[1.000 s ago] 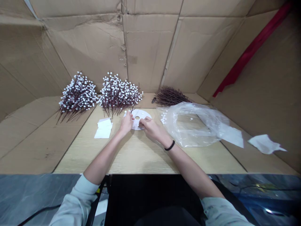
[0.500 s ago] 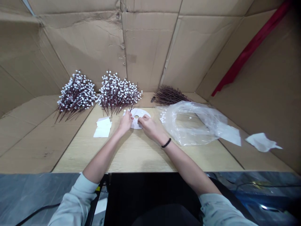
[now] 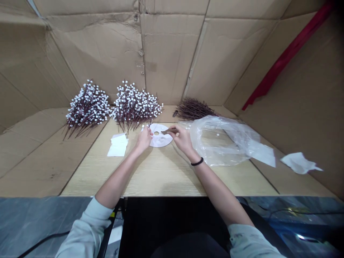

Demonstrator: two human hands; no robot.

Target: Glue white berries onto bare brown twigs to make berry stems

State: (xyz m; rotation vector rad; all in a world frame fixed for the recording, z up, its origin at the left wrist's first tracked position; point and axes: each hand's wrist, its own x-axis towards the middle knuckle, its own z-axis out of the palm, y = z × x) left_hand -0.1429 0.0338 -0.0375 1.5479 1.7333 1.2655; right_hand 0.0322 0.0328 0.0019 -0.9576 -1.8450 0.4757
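A white disc [image 3: 161,142] with a round hole lies on the table between my hands. My left hand [image 3: 145,139] is closed at its left edge, pinching a thin dark brown twig [image 3: 149,124] whose forked tip sticks up past the fingers. Over the disc's right edge, my right hand [image 3: 183,138] is closed on a small flat brown piece [image 3: 167,132] that looks like cardboard and points left toward the hole. A greyish smear or spot marks the disc's face. Most of the small white balls right of the disc are hidden behind my right hand.
Two heaps of white-berried twigs [image 3: 87,107] [image 3: 135,105] lie at the back left. Bare brown twigs [image 3: 195,109] are piled at the back right. A clear plastic bag [image 3: 223,157] spreads on the right, white paper [image 3: 117,147] on the left. Cardboard walls [image 3: 172,53] enclose the table.
My right hand has pulled back to the right from the disc's middle, and the brown piece in its fingers now shows. My left hand has stayed almost in place with the twig.
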